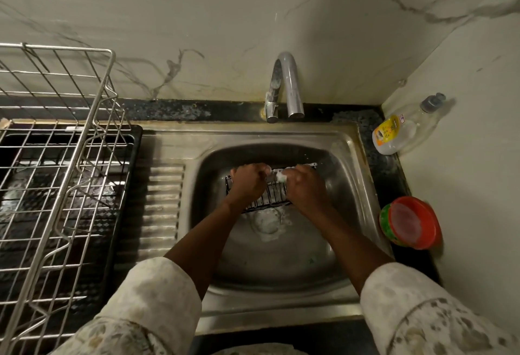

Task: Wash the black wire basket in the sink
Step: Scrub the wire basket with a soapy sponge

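Half done at a guess: grips the basket [274,192] in the sink [351,140] with the left hand [247,183], scrubs its rim with a foamy wad [281,176] pinched in the right hand [305,185], likely calls next for a turn and rinse

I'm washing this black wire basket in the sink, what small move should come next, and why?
Probably, with the left hand gripping the black wire basket steady in the sink, slide the right hand and its white foam down the wires toward the near edge. On the basket, foam shows only by the far rail; the wires between the hands look unsoaped.
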`<act>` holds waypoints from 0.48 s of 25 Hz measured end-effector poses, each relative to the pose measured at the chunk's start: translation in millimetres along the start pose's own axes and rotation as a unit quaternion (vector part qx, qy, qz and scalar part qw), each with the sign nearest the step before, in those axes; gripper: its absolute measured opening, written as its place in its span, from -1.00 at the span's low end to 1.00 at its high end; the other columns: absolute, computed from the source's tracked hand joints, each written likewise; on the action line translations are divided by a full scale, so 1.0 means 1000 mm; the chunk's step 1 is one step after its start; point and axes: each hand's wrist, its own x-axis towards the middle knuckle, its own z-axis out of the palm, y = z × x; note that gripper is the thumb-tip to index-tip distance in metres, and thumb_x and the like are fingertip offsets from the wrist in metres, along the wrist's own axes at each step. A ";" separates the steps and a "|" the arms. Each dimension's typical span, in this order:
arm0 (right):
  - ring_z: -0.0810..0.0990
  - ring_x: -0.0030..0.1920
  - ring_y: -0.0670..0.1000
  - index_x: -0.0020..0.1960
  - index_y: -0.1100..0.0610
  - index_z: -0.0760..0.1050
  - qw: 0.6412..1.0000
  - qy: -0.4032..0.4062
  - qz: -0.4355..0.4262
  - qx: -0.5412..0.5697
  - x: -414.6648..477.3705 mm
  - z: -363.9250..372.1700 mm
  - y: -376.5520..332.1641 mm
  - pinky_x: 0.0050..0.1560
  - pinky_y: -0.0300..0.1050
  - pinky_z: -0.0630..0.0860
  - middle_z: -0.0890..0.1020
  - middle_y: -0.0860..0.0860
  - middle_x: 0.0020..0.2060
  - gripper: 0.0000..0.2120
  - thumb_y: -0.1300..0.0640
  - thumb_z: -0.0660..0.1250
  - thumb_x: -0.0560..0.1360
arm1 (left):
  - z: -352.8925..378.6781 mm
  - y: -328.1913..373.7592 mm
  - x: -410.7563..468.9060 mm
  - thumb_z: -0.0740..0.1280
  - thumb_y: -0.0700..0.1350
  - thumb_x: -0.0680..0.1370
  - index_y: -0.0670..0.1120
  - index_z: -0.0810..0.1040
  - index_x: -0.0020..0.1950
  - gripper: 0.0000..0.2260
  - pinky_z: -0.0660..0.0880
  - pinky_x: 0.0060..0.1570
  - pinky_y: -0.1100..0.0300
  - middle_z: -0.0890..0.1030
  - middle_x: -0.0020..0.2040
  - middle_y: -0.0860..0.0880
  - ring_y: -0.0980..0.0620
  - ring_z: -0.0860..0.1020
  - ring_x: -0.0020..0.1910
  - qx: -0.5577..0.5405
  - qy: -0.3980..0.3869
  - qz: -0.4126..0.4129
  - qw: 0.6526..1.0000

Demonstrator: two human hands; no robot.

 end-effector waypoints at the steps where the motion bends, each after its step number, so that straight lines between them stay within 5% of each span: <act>1: 0.60 -0.15 0.16 0.08 0.12 0.68 1.000 0.004 0.013 -0.007 0.010 -0.001 -0.001 -0.20 -0.04 0.54 0.61 0.09 -0.18 -0.63 0.39 0.43 0.32 | -0.001 0.000 -0.001 0.25 -0.15 0.61 0.07 0.67 0.09 -0.77 0.24 0.25 0.05 0.67 0.15 0.02 -0.08 0.55 0.20 0.000 -0.001 -0.001 1.000; 6: 0.53 -0.24 0.07 0.16 0.13 0.68 0.999 -0.027 0.007 0.022 -0.018 0.005 -0.003 -0.31 -0.16 0.43 0.55 0.08 -0.20 -0.48 0.50 0.39 0.28 | 0.003 0.000 -0.001 0.27 -0.19 0.57 0.08 0.66 0.05 -0.77 0.26 0.25 0.02 0.67 0.11 0.03 -0.08 0.55 0.19 0.004 -0.004 0.005 1.000; 10: 0.58 -0.22 0.09 0.04 0.18 0.71 0.998 -0.022 -0.036 0.041 -0.043 0.003 0.000 -0.22 -0.24 0.40 0.61 0.09 -0.19 -0.50 0.54 0.39 0.20 | 0.001 0.001 -0.003 0.28 -0.19 0.56 0.11 0.66 0.09 -0.74 0.24 0.29 0.01 0.66 0.14 0.04 -0.08 0.53 0.22 0.007 -0.002 0.003 1.000; 12: 0.60 -0.15 0.13 0.06 0.18 0.70 0.998 -0.007 0.008 0.070 -0.025 0.000 0.002 -0.15 -0.18 0.49 0.63 0.11 -0.14 -0.51 0.55 0.37 0.23 | -0.001 0.000 -0.002 0.28 -0.16 0.56 0.11 0.66 0.09 -0.76 0.25 0.27 0.02 0.67 0.14 0.04 -0.09 0.55 0.21 0.007 -0.009 0.003 1.000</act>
